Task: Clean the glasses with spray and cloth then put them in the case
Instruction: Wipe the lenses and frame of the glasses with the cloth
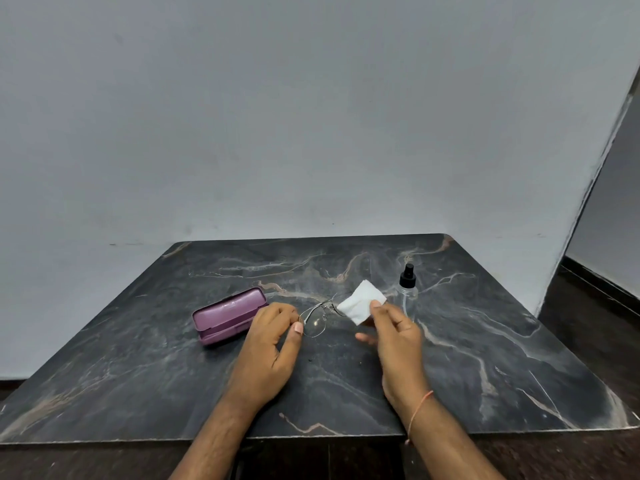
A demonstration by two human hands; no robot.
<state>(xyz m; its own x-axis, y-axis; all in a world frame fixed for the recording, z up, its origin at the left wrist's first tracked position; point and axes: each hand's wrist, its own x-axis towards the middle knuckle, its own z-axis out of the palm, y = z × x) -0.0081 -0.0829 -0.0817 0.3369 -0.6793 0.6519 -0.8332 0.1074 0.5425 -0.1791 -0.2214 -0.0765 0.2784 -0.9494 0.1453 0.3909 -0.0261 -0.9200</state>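
Writing or brand marks cannot be read on any item; the purple case (229,316), lying open at the left of the dark marbled tabletop (138,358), is seen without a legible label. A plain grey wall (311,116) is seen behind the table, and a dark floor (588,306) is visible at the right edge.

Just right of the case, the left hand (268,344) is held with its fingers curled, and the rim of the thin-framed glasses (317,318) is pinched between thumb and fingers. The glasses are held near the middle of the table, between the two hands; whether they are touching the surface cannot be told.

Further right, a white cloth (362,302) is pinched between the thumb and fingers of the right hand (393,336), and the far lens is covered by it. A thin orange thread (420,407) is worn on that wrist.

At the far right, a clear spray bottle (408,294) with a black nozzle is stood upright, close beside the right hand.
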